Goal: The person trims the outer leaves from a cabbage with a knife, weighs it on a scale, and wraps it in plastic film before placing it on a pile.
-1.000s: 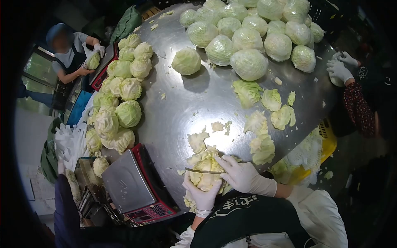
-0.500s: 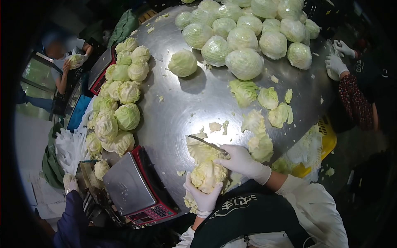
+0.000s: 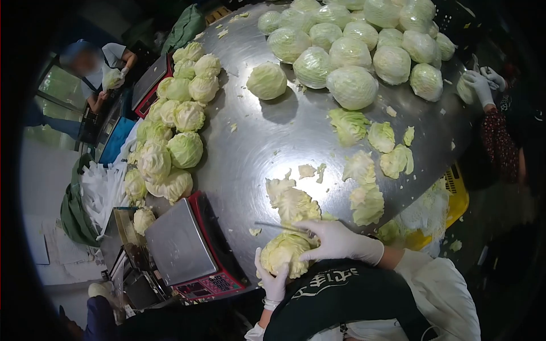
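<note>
I am trimming a cabbage [image 3: 286, 253] at the near edge of the steel table [image 3: 250, 153], and I judge the work well under way: cut leaves [image 3: 293, 202] are lying just beyond it, trimmed heads [image 3: 170, 136] are sitting by the scale [image 3: 179, 247], while a big pile of heads [image 3: 364, 40] is waiting at the far side. My left hand [image 3: 273, 281] is cupping the cabbage from below, fingers closed on it. My right hand [image 3: 338, 241] is gripping a knife [image 3: 278, 226], blade lying across the top

pale green cabbage [image 3: 286, 253], outer leaves loose, at table edge, 6 o'clock. thin knife [image 3: 280, 226] lies level just above it.
</note>
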A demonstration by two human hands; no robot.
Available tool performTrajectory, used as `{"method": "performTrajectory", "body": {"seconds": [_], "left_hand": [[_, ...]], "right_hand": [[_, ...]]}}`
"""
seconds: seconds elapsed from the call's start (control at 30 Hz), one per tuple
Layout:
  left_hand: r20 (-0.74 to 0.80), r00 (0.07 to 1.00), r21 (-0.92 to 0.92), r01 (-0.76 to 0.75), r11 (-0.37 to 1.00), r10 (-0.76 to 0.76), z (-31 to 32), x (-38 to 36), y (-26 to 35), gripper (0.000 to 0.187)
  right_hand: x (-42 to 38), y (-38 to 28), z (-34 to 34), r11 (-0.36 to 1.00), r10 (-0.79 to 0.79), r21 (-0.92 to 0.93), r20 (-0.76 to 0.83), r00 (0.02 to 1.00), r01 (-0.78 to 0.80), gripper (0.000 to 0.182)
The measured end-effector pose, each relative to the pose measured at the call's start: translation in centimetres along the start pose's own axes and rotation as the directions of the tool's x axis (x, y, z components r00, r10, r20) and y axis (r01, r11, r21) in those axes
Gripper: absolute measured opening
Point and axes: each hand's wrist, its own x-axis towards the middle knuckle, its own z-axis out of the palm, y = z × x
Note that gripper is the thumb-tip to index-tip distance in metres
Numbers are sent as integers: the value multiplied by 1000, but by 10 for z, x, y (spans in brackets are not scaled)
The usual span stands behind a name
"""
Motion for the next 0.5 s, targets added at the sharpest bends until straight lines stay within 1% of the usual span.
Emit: {"method": "performTrajectory", "body": {"seconds": [0.03, 0.07, 0.1, 0.13, 0.17, 0.2, 0.23, 0.27, 0.3, 0.33, 0.37, 0.4, 0.43, 0.47, 0.5], "left_hand": [[-35, 999, 34, -34, 999, 35, 7, 4, 0, 93], [-35, 999, 30, -39, 999, 40, 6, 7, -1, 93], [-10, 999, 46, -50, 998, 50, 2, 11, -2, 91], [13, 998, 64, -63, 996, 62, -1, 14, -4, 90], [12, 998, 64, -69, 996, 68, -3, 16, -6, 90], [-7, 999, 3, -54, 999, 54, -6, 19, -9, 91], [-24, 999, -60, -40, 997, 39, -5, 21, -5, 92], [-24, 999, -63, -46, 997, 45, -2, 23, -1, 92], [20, 991, 30, -131, 991, 130, 8, 24, 13, 94], [75, 976, 120, -213, 970, 205, 17, 26, 22, 97], [69, 960, 154, -277, 948, 270, 26, 32, 21, 104], [71, 961, 150, -274, 950, 266, 32, 36, 25, 104], [134, 930, 303, -366, 880, 341, 39, 41, 30, 106], [209, 891, 440, -454, 775, 403, 47, 46, 36, 108], [264, 854, 476, -519, 710, 447, 56, 48, 41, 108]], "right_hand": [[0, 7, 8, 997, -81, -7, 44, 996, 82, 55], [0, 12, 11, 987, -161, -12, 87, 983, 163, 50], [2, 14, 3, 997, -36, 69, 154, 987, 26, 40], [5, 24, -4, 997, -41, 65, 154, 987, 31, 40], [8, 40, -9, 994, 100, -53, 77, 992, -96, 39], [10, 53, -14, 960, 232, -156, -19, 973, -232, 38], [9, 62, -20, 961, 228, -156, -23, 973, -229, 38], [8, 71, -27, 948, 202, -226, -116, 973, -224, 41], [9, 75, -30, 930, 172, -291, -201, 964, -226, 44], [8, 53, -36, 929, 175, -290, -197, 965, -228, 44], [2, 27, -41, 970, 91, -209, -163, 982, -124, 50], [-1, 5, -45, 992, 1, -127, -139, 990, -19, 56], [-1, -5, -43, 991, 3, -132, -141, 990, -21, 56], [-2, -13, -38, 987, -91, -145, -117, 989, 73, 61], [-3, -18, -35, 974, -181, -155, -93, 979, 166, 66]]}}
